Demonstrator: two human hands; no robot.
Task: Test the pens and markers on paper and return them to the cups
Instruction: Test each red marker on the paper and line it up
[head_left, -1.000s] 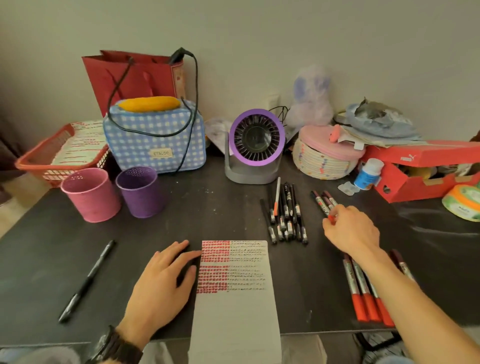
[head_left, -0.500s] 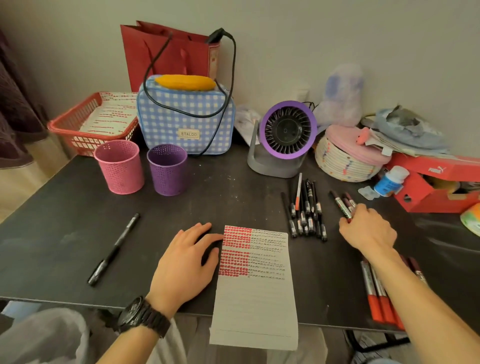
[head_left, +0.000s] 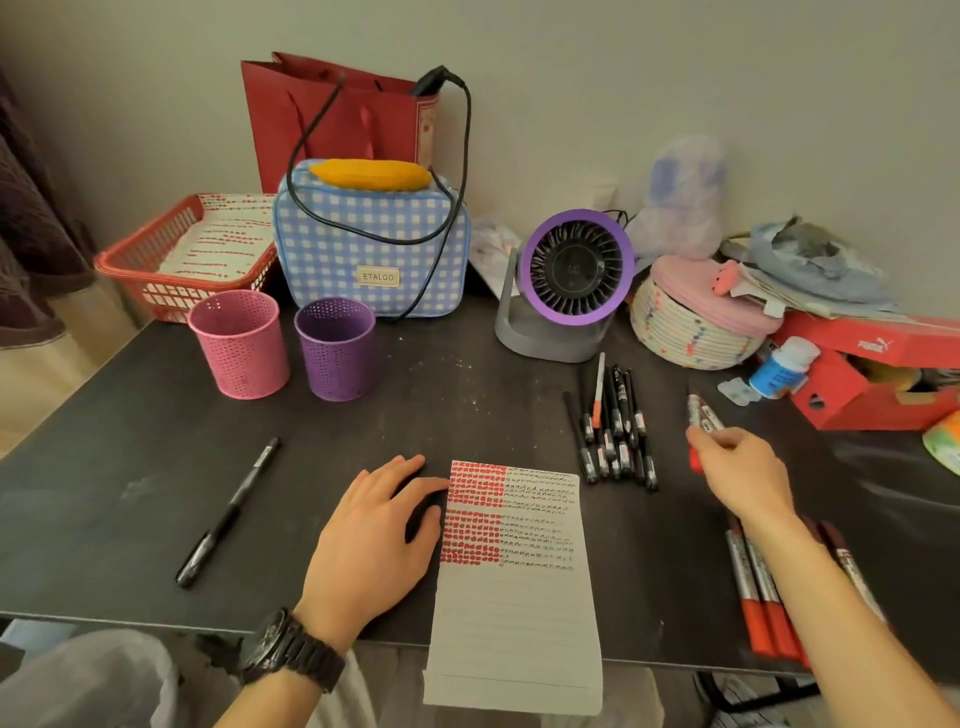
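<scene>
While the left hand lies flat on the dark table, its fingers are straight and loosely spread. It holds nothing, and its fingertips touch the left edge of the lined paper.

The paper hangs over the table's near edge. Its upper part is filled with rows of red and black marks.

Clock read from the paper, 12 toward the wall:

- 2 o'clock: right hand, fingers curled round a red marker. The grey barrel pokes out toward 12, with a bit of red showing under the hand. A second barrel lies close alongside; cannot tell whether it is also in the grip.
- 1 o'clock: bundle of black pens flat on the table, between the paper and the right hand.
- 10 o'clock: pink cup and purple cup, upright, side by side, not touching.
- 9 o'clock: single black pen lying flat, well apart from the left hand.
- 4 o'clock: row of red-capped markers, partly under the right forearm.
- 12 o'clock: purple fan.
</scene>
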